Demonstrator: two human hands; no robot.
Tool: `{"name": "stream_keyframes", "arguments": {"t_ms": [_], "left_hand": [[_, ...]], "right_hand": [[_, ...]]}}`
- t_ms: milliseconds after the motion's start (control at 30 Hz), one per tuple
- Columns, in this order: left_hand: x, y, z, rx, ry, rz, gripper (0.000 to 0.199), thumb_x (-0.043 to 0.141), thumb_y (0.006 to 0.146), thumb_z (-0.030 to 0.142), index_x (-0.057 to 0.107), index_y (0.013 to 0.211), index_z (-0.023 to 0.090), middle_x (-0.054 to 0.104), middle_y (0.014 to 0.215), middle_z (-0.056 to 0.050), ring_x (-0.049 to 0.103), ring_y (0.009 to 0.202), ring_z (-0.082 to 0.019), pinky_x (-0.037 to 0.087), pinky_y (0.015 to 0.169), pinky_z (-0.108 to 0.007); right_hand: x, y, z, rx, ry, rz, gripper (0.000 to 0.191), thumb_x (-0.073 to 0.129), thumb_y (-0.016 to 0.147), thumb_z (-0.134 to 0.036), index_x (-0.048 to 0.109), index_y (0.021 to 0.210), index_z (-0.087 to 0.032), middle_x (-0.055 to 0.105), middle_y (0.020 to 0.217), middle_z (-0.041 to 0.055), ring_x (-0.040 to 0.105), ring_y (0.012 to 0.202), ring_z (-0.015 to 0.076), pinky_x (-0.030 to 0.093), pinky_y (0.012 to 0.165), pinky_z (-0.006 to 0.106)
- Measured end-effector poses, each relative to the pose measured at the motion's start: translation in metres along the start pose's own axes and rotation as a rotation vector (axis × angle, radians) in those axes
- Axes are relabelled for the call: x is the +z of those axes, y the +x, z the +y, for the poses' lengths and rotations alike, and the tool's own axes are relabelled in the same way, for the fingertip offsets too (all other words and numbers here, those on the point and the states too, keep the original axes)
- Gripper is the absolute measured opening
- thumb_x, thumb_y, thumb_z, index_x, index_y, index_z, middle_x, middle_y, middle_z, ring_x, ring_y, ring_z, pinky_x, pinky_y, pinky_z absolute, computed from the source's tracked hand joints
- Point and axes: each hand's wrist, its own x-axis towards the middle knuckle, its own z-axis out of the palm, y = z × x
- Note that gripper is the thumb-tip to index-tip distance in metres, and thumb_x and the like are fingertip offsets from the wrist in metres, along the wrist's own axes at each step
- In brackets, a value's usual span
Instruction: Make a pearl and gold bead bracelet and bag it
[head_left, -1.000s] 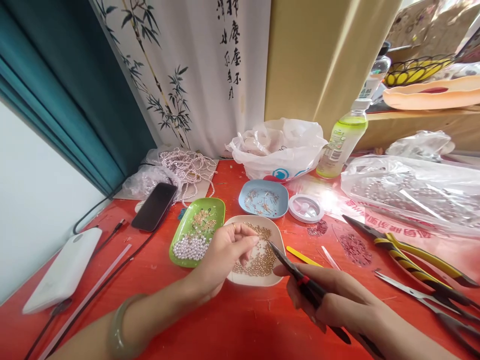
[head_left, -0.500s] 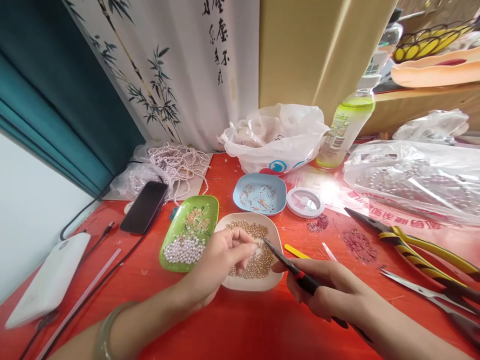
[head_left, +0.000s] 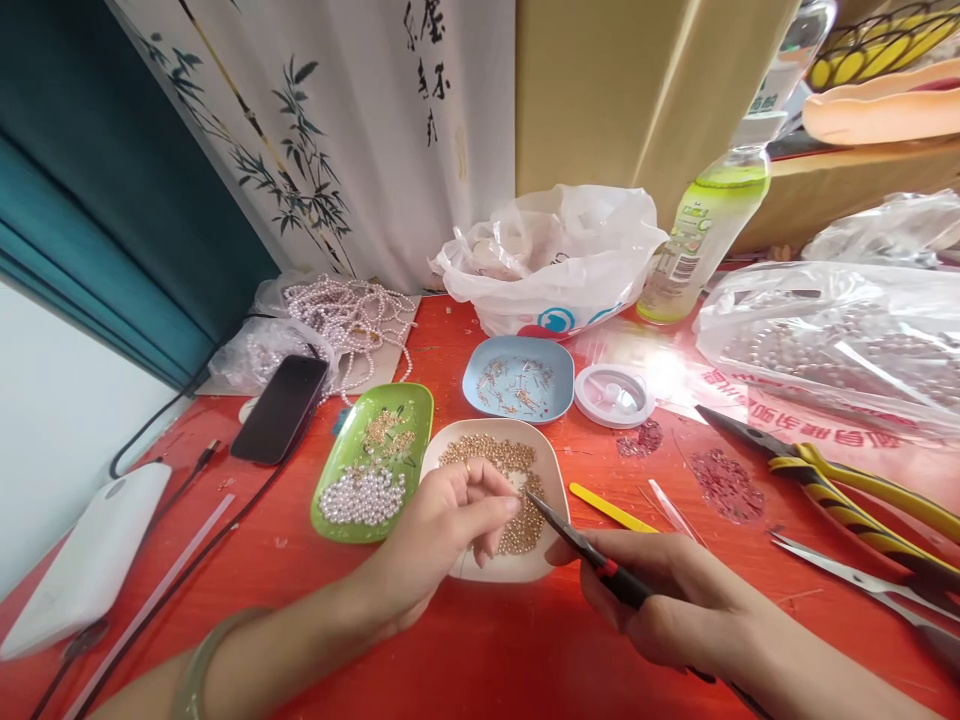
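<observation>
My right hand (head_left: 660,590) is wrapped round black-handled pliers (head_left: 611,573), their thin jaws pointing left over a cream tray (head_left: 553,470) of gold beads (head_left: 480,450). Just left of the jaw tips, my left hand (head_left: 469,510) is closed in a pinch above the same tray. What its fingertips hold is too small to make out. Beside it, a green tray (head_left: 337,470) carries white pearl beads (head_left: 367,498) and small gold pieces (head_left: 386,432). Behind the cream tray, thin metal pins (head_left: 525,385) lie in a blue tray (head_left: 474,385).
Yellow-handled pliers (head_left: 840,480) and scissors (head_left: 840,570) lie at the right. A phone (head_left: 279,408), cables and a white power bank (head_left: 90,560) are on the left. Behind stand a plastic bag (head_left: 555,270) and a bottle (head_left: 705,235); a round lidded case (head_left: 613,396) sits nearer.
The view has shifted slightly. Both hands stay over the cream tray, the pliers' tips still close to my left fingertips. Nothing has visibly been taken up or let go.
</observation>
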Motion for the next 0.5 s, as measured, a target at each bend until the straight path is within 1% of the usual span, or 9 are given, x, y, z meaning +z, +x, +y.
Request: {"name": "stream_keyframes", "arguments": {"t_ms": [100, 267, 367, 500], "left_hand": [[0.001, 0.000, -0.001, 0.001, 0.001, -0.001, 0.005, 0.051, 0.073, 0.018, 0.049, 0.073, 0.014, 0.043, 0.043, 0.007, 0.035, 0.043, -0.004, 0.027, 0.047, -0.018], [0.001, 0.000, -0.004, -0.020, -0.007, 0.011, 0.008, 0.052, 0.072, 0.020, 0.053, 0.077, 0.014, 0.043, 0.041, 0.007, 0.035, 0.042, -0.004, 0.028, 0.048, -0.019], [-0.001, 0.001, -0.005, -0.029, -0.014, 0.020, 0.012, 0.052, 0.072, 0.019, 0.055, 0.081, 0.013, 0.045, 0.041, 0.006, 0.036, 0.042, -0.005, 0.030, 0.048, -0.019], [-0.002, 0.003, -0.006, -0.023, -0.015, 0.036, 0.011, 0.052, 0.072, 0.019, 0.055, 0.080, 0.012, 0.047, 0.042, 0.005, 0.038, 0.042, -0.005, 0.031, 0.048, -0.019]], "right_hand": [[0.001, 0.002, 0.000, 0.015, 0.004, 0.034, 0.039, 0.041, 0.045, -0.009, 0.058, 0.080, -0.017, 0.037, 0.053, -0.0052, 0.027, 0.046, 0.0061, 0.017, 0.042, 0.020], [-0.002, 0.001, 0.005, 0.006, -0.004, 0.064, 0.035, 0.044, 0.050, -0.010, 0.060, 0.080, -0.017, 0.034, 0.052, -0.0057, 0.025, 0.046, 0.0059, 0.021, 0.042, 0.019], [-0.006, 0.000, 0.012, -0.053, 0.012, 0.099, 0.034, 0.047, 0.055, -0.015, 0.060, 0.086, -0.017, 0.039, 0.055, -0.0041, 0.031, 0.048, 0.0069, 0.026, 0.044, 0.019], [-0.007, -0.003, 0.019, -0.108, -0.001, 0.161, 0.035, 0.048, 0.058, -0.022, 0.062, 0.090, -0.017, 0.048, 0.062, -0.0011, 0.041, 0.054, 0.0101, 0.034, 0.049, 0.020]]}}
